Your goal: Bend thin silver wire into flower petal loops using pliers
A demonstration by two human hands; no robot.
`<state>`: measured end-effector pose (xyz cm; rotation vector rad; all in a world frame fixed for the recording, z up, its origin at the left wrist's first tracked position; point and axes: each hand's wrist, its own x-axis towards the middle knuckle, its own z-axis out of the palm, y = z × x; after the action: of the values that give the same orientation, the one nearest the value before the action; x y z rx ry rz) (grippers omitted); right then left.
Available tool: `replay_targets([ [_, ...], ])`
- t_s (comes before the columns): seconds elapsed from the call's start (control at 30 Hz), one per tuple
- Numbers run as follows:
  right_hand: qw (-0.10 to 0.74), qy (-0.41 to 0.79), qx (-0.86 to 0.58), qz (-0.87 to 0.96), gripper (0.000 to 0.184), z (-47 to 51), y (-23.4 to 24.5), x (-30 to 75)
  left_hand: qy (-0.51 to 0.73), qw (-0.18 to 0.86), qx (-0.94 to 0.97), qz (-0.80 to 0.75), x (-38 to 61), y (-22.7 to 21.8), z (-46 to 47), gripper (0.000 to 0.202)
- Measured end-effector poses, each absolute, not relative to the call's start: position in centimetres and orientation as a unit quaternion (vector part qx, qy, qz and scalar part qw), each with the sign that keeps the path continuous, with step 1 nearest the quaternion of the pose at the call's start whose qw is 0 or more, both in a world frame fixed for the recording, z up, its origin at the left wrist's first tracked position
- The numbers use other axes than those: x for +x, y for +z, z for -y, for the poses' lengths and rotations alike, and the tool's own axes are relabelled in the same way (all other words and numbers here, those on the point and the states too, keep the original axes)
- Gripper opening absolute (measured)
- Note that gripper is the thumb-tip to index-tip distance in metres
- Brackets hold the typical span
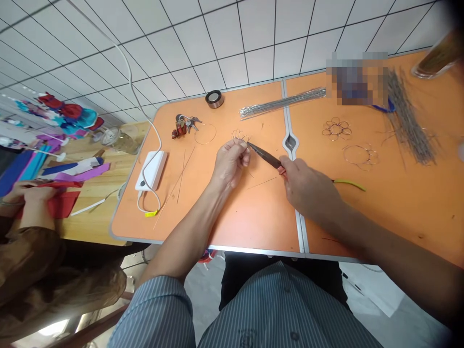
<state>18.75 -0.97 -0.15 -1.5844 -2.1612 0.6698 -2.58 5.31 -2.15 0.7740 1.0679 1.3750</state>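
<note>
Wire flower (pixel 237 135): sitting over the tabletop (pixel 261 227), showing loops along one edge, looking partly formed.
Left grip (pixel 231 162): pinching the flower.
Right grip (pixel 308 186): wrapping round the pliers (pixel 266 155); whether their tips are biting wire, I cannot tell.
Looped ring (pixel 337 129): lying rightward, seeming finished.
Sparser ring (pixel 369 155): lying nearer, seeming half-looped.
Straight wires (pixel 282 103): lying bundled.

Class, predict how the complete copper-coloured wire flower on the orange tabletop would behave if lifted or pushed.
The copper-coloured wire flower seems light: its thin loops are mostly gaps. Lying flat, it would probably slide rather than roll. Its slender petals could bend easily.
</note>
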Motion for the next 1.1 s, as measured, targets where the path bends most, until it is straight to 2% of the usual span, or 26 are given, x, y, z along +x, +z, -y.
replay_targets([
  [0.07,0.166,0.430,-0.539,0.705,0.020,0.6,0.6,19.1,0.591,0.579,0.336,-0.450,-2.6,-2.3,-5.3,0.027],
  [0.13,0.140,0.631,-0.487,0.587,0.020,0.0,1.3,19.7,0.596,0.577,0.347,-0.438,-2.6,-2.3,-5.2,0.029],
  [0.2,0.126,0.745,-0.429,0.495,0.028,-0.4,1.6,20.0,0.600,0.571,0.355,-0.433,-2.6,-2.2,-5.2,0.028],
  [0.23,0.126,0.756,-0.420,0.487,0.031,-0.5,1.5,20.0,0.601,0.566,0.355,-0.438,-2.6,-2.1,-5.2,0.029],
  [0.3,0.137,0.668,-0.463,0.567,0.028,-0.3,0.9,19.7,0.597,0.563,0.346,-0.456,-2.6,-1.8,-5.2,0.030],
  [0.4,0.174,0.350,-0.560,0.730,0.028,0.5,-0.3,18.8,0.586,0.571,0.324,-0.475,-2.5,-1.5,-5.2,0.030],
  [0.47,0.193,0.227,-0.579,0.759,0.038,0.9,-0.7,18.5,0.584,0.576,0.318,-0.476,-2.4,-1.6,-5.2,0.029],
  [0.53,0.190,0.265,-0.568,0.755,0.037,0.9,-0.3,18.5,0.587,0.574,0.322,-0.471,-2.4,-1.8,-5.3,0.028],
  [0.6,0.160,0.390,-0.535,0.733,0.029,0.5,0.5,18.7,0.591,0.569,0.332,-0.465,-2.4,-2.0,-5.2,0.028],
  [0.67,0.126,0.518,-0.499,0.683,0.028,0.1,1.1,19.0,0.593,0.564,0.344,-0.460,-2.4,-2.0,-5.2,0.029],
  [0.7,0.118,0.544,-0.493,0.668,0.029,0.0,1.2,19.1,0.595,0.560,0.348,-0.459,-2.4,-2.0,-5.2,0.029],
  [0.77,0.133,0.492,-0.519,0.686,0.029,0.1,1.0,19.0,0.595,0.557,0.348,-0.463,-2.5,-1.9,-5.1,0.030],
  [0.9,0.183,0.240,-0.569,0.765,0.039,0.7,-0.4,18.6,0.584,0.579,0.322,-0.469,-2.5,-1.7,-5.3,0.029],
  [0.97,0.173,0.236,-0.553,0.780,0.036,0.6,-0.5,18.5,0.585,0.594,0.311,-0.456,-2.6,-1.6,-5.4,0.029],
  [1.1,0.147,0.380,-0.529,0.745,0.017,-0.1,0.4,19.0,0.591,0.629,0.289,-0.414,-2.7,-1.3,-5.4,0.030],
])
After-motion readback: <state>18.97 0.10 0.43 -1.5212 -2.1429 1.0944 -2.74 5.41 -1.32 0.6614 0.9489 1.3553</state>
